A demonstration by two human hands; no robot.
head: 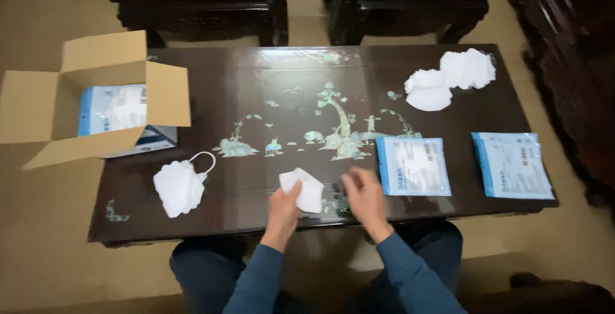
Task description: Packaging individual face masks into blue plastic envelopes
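I've got my left hand (284,202) pinched around a folded white mask (303,189), holding it just above the near edge of the dark inlaid table (256,90), while my right hand (364,195) hangs beside it with loosely curled fingers, blurred and gripping nothing that I can make out. Off to my left a stack of white masks (179,187) lies with an ear loop showing, just in front of an open cardboard box (96,96) holding blue-and-white packets. To my right lie two flat blue-edged packets (413,165) (512,165), with two more white mask piles (448,78) at the far right corner.
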